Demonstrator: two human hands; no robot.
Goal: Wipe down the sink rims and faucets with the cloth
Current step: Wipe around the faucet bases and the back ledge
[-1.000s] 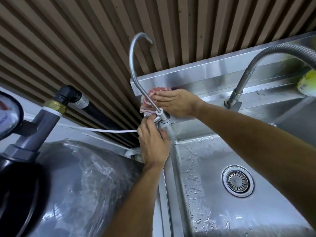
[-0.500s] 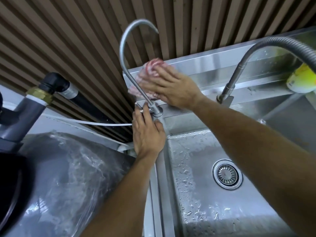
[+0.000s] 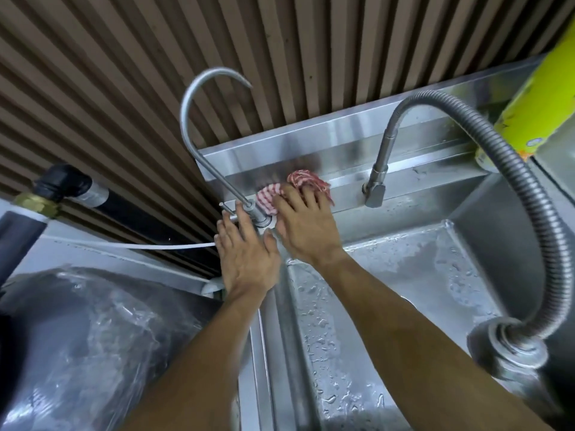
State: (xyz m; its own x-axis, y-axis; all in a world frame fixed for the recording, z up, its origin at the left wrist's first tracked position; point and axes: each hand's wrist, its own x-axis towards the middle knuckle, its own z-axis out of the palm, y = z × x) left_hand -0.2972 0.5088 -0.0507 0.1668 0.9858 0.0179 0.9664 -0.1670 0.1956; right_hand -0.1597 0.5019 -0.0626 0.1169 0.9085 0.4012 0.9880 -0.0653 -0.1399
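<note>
A red-and-white striped cloth (image 3: 303,181) lies on the back rim (image 3: 413,181) of the steel sink, pressed flat under my right hand (image 3: 306,227). Just left of the cloth stands a thin gooseneck faucet (image 3: 189,119). My left hand (image 3: 244,253) rests at its base, fingers on the small lever and the sink's left corner. A second faucet with a ribbed flexible hose (image 3: 529,194) rises from the rim to the right of the cloth and curves forward over the wet basin (image 3: 404,275).
A slatted brown wall (image 3: 124,73) backs the sink. A yellow-green bottle (image 3: 535,98) stands at the right rear. Left of the sink are a plastic-covered grey tank (image 3: 93,337), a black pipe with a brass fitting (image 3: 62,188) and a thin white tube (image 3: 130,244).
My right hand has brought the cloth down from the thin faucet's stem onto the back rim, to the right of its base. My left hand stays at the faucet base.
</note>
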